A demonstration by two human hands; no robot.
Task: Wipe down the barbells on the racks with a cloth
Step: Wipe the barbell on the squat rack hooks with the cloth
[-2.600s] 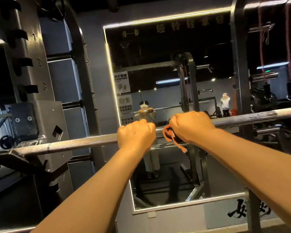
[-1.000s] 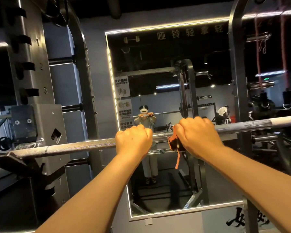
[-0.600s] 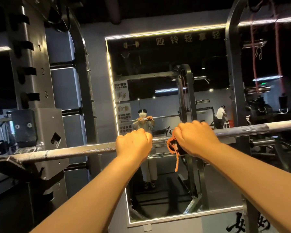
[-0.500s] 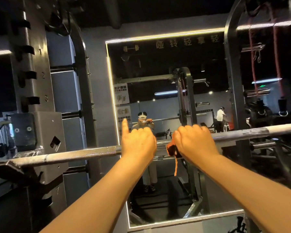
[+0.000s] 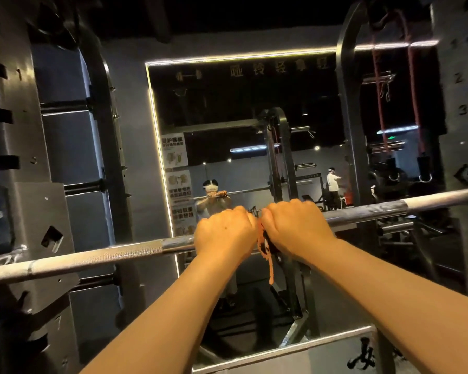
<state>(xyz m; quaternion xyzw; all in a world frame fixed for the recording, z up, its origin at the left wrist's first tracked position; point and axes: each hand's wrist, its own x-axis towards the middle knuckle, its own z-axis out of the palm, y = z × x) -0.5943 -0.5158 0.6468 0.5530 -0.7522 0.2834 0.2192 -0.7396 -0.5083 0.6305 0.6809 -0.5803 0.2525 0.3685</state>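
Gripping knurled bar (image 5: 119, 254) mid-frame, left hand (image 5: 224, 234) curled round it, right hand (image 5: 295, 228) clamping orange cloth (image 5: 265, 252) against it, bare steel towards both edges.

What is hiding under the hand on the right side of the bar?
An orange cloth pokes out from under the right hand, against the barbell, with one strand dangling below. The hand covers the rest of it.
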